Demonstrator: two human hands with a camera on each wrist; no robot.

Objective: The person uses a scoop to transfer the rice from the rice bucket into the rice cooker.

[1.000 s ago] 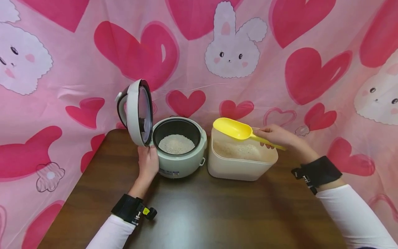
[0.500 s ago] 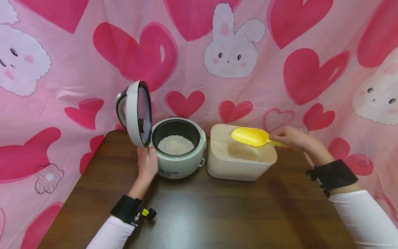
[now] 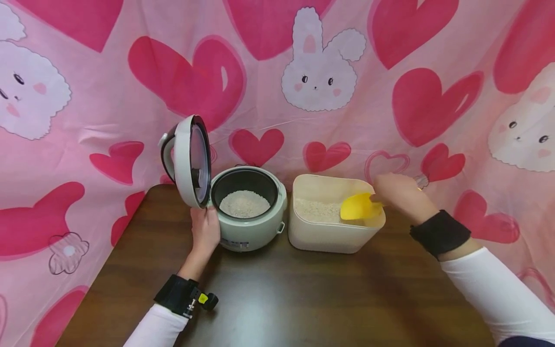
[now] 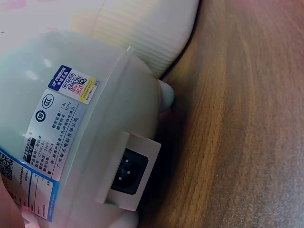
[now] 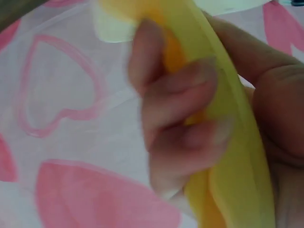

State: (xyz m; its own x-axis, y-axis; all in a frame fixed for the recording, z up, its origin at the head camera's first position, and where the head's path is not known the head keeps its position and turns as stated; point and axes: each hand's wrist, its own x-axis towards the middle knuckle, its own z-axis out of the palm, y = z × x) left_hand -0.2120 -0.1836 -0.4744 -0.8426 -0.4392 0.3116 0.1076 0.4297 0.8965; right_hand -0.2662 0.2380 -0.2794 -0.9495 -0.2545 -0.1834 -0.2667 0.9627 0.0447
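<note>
My right hand (image 3: 396, 195) grips the yellow scoop (image 3: 359, 207) by its handle, fingers curled round it in the right wrist view. The scoop's bowl is tilted down inside the cream bin (image 3: 329, 237), at the right of the rice (image 3: 320, 211). On the left stands a pale green rice cooker (image 3: 247, 233), its lid (image 3: 186, 161) raised, with white rice (image 3: 244, 204) in the dark inner pot. My left hand (image 3: 205, 229) rests against the cooker's left side below the lid. Its fingers are mostly hidden; the left wrist view shows the cooker's labels and power socket (image 4: 129, 171).
The cooker and bin stand side by side on a brown wooden table (image 3: 277, 299), with a narrow gap between them. Behind them hangs a pink cloth (image 3: 260, 96) printed with hearts and rabbits. The raised lid leans out to the left of the cooker.
My right hand has brought the yellow scoop rightward and down, from above the bin's left part into the bin, tilting its bowl. The left hand and the cooker stay in place.
</note>
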